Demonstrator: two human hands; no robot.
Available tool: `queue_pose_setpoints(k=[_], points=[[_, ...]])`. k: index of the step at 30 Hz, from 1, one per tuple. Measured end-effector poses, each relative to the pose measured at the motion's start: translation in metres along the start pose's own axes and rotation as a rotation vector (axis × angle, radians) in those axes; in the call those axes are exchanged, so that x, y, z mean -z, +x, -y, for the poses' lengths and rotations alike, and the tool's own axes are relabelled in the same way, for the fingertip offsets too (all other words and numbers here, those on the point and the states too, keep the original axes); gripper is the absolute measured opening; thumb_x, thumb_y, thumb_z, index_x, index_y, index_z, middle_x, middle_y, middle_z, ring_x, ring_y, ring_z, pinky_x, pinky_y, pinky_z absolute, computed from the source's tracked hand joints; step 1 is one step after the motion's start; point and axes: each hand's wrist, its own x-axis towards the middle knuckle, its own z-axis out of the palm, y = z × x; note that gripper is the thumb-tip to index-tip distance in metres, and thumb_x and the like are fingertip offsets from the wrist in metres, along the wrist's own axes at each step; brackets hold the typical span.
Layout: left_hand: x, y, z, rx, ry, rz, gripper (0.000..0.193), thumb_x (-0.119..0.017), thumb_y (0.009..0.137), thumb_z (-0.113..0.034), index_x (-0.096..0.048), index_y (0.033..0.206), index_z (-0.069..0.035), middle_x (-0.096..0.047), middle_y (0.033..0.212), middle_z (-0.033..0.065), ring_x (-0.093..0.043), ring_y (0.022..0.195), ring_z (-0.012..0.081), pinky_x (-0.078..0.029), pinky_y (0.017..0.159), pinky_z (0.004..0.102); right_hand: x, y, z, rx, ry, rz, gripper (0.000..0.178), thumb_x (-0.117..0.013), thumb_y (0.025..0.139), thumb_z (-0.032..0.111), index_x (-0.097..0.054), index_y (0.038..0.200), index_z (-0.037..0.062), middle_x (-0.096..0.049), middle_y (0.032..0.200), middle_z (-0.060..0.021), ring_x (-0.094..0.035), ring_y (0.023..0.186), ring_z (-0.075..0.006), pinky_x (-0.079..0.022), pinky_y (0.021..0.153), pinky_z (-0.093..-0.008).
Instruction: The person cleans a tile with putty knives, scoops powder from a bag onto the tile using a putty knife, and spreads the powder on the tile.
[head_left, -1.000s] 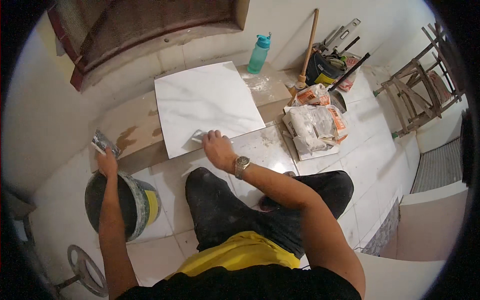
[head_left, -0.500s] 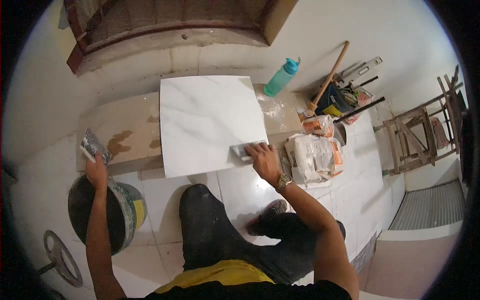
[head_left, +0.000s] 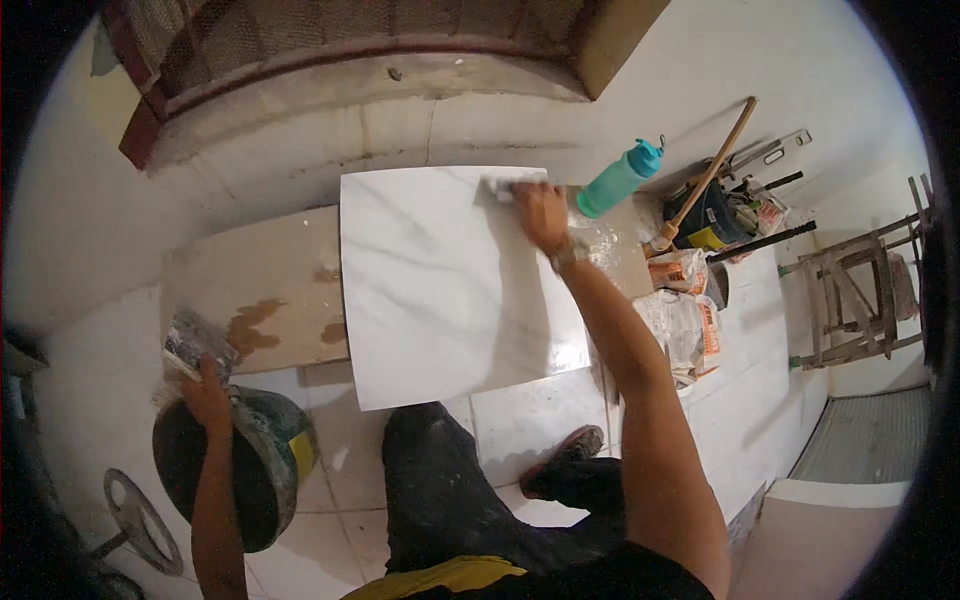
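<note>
A large white tile (head_left: 430, 290) with faint grey veining lies across a beige bench-like ledge (head_left: 270, 250). At the tile's far right corner, my right hand (head_left: 542, 215) is closed on a putty knife (head_left: 500, 189), its blade blurred against the tile's face. My left hand (head_left: 208, 398) grips a wide, mortar-smeared scraper (head_left: 196, 342) at the ledge's left end. Below that hand stands a dark bucket (head_left: 285, 440) with a yellow patch. The scraper's handle is mostly covered by my fingers.
A turquoise bottle (head_left: 615, 182) stands right of the tile. Beyond it are a wooden-handled tool (head_left: 722, 155), a tool bucket (head_left: 700, 215) and opened bags (head_left: 670, 325). A wooden stand (head_left: 860, 285) is at the far right. A mixing paddle (head_left: 145, 520) lies lower left.
My right hand has moved from the tile's near right corner to its far right corner with the putty knife. My left hand keeps the scraper, slightly lower in view. The view has shifted.
</note>
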Motion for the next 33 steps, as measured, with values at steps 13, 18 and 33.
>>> queue_pose_setpoints(k=[13,18,33], points=[[0.01,0.02,0.042,0.403,0.224,0.157,0.049,-0.058,0.092,-0.037,-0.06,0.103,0.011,-0.065,0.089,0.0231,-0.058,0.076,0.0355,-0.044,0.074,0.0436,0.056,-0.119,0.02,0.106,0.063,0.062,0.038,-0.054,0.082,0.015,-0.058,0.12,0.0087,-0.062,0.114,-0.0108,-0.055,0.101,-0.0308,-0.038,0.086,-0.0472],[-0.002,0.004,-0.007,0.216,0.12,0.118,0.058,-0.057,0.09,-0.045,-0.058,0.109,0.011,-0.063,0.097,0.0255,-0.06,0.088,0.0369,-0.044,0.082,0.0439,0.011,0.034,-0.023,-0.08,-0.129,0.107,0.032,-0.052,0.079,0.011,-0.064,0.109,0.0088,-0.064,0.102,-0.013,-0.058,0.094,-0.0314,-0.044,0.077,-0.0467],[0.014,0.002,-0.016,0.188,0.141,0.03,0.045,-0.059,0.091,-0.035,-0.062,0.091,0.009,-0.064,0.085,0.0256,-0.062,0.082,0.0401,-0.045,0.075,0.0466,0.035,-0.033,0.127,0.346,0.091,0.286,0.035,-0.06,0.078,0.02,-0.059,0.109,0.0052,-0.058,0.107,-0.0132,-0.055,0.097,-0.0307,-0.042,0.078,-0.0474]])
